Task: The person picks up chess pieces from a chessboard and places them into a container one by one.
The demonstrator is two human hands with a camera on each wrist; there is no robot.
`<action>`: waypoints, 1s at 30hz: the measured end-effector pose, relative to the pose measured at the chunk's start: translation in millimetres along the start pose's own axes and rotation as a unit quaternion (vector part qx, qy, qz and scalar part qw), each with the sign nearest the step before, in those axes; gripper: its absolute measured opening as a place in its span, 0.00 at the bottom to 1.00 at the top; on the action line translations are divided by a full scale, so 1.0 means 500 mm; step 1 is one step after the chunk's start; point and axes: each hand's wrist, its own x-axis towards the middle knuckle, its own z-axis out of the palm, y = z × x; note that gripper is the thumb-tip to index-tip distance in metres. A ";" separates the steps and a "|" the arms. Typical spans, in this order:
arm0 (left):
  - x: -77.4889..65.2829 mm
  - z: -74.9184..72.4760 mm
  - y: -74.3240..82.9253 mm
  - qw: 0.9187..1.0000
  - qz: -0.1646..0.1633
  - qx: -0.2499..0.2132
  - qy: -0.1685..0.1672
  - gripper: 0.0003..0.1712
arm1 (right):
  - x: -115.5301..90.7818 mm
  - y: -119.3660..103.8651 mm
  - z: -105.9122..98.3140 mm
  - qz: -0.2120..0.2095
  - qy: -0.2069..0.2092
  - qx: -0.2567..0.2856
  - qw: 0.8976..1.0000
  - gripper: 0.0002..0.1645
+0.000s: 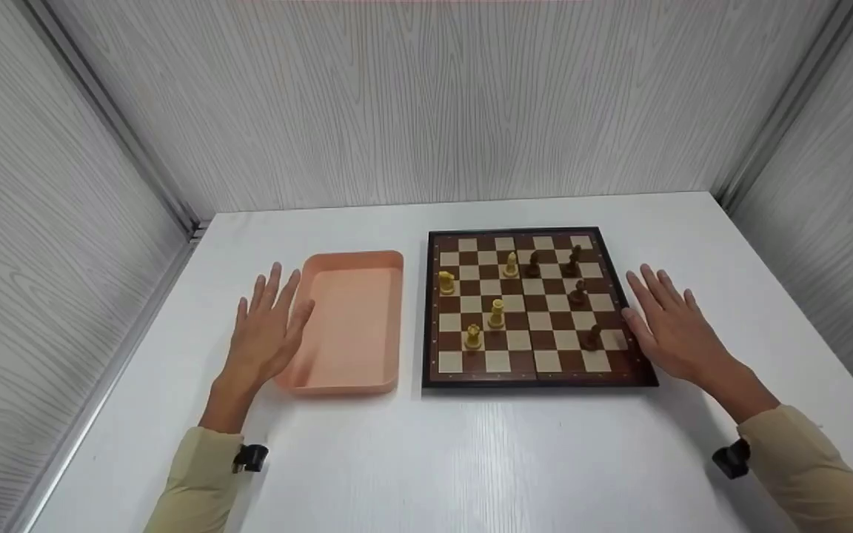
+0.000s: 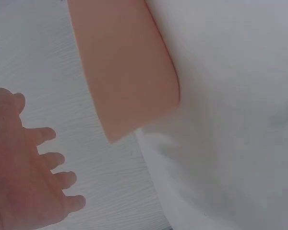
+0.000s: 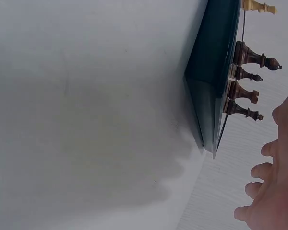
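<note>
My left hand (image 1: 263, 337), fingers straight, hovers at the left side of a shallow peach tray (image 1: 352, 322) and overlaps its rim in the head view. The right hand (image 1: 674, 329), also flat with straight fingers, is beside the right edge of a brown and cream chessboard (image 1: 537, 361). Neither hand holds anything. Light pieces on the board include a knight (image 1: 446, 282), a bishop (image 1: 510, 265), a rook (image 1: 497, 314) and a crowned piece (image 1: 473, 337). Several dark pieces stand toward its right, among them a bishop (image 3: 252, 57) and a rook (image 3: 243, 92).
Tray and board stand side by side on a white table (image 1: 426, 451), a narrow gap between them. A grey wood-grain panel (image 1: 426, 104) rises behind, with side panels left and right. Each sleeve bears a small black device (image 1: 250, 457) at the wrist.
</note>
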 end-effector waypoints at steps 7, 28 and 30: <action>0.005 0.015 0.025 0.999 0.006 -0.048 0.008 0.40 | -0.008 -0.005 0.009 0.009 -0.005 -0.002 1.000 0.39; 0.018 0.049 0.132 0.985 0.070 -0.155 0.006 0.36 | -0.013 -0.004 0.052 0.012 -0.039 -0.059 0.997 0.41; 0.017 0.052 0.143 0.983 0.072 -0.168 -0.003 0.36 | -0.013 -0.006 0.056 0.012 -0.040 -0.056 0.998 0.40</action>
